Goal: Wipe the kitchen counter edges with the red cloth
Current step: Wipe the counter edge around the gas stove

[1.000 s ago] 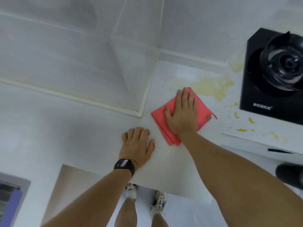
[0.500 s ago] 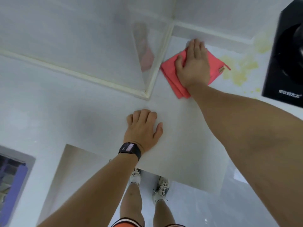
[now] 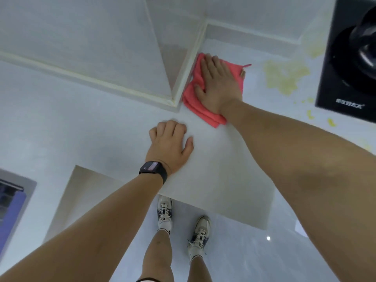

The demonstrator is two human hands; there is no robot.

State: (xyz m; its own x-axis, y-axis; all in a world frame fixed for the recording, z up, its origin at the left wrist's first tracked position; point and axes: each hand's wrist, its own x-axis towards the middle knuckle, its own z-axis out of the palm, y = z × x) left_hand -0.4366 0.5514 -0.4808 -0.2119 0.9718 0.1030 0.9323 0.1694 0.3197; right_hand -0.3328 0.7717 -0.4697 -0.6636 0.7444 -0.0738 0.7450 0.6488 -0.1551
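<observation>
A folded red cloth (image 3: 193, 98) lies on the pale kitchen counter (image 3: 213, 159), pushed up against the sealed seam at the foot of the tiled wall corner (image 3: 189, 68). My right hand (image 3: 218, 84) presses flat on the cloth with straight fingers, covering most of it. My left hand (image 3: 169, 145), with a black watch on its wrist, rests on the counter just in front of the corner, its fingers bent under at the knuckles and nothing in them.
A black gas hob (image 3: 352, 64) sits on the counter at the right. Yellow stains (image 3: 284, 76) spread between the cloth and the hob. The counter's front edge (image 3: 213, 213) runs above my feet. A recess (image 3: 67, 200) opens at lower left.
My right hand has slid the cloth from the open counter back towards the wall, then left against the corner seam. My left hand has stayed planted.
</observation>
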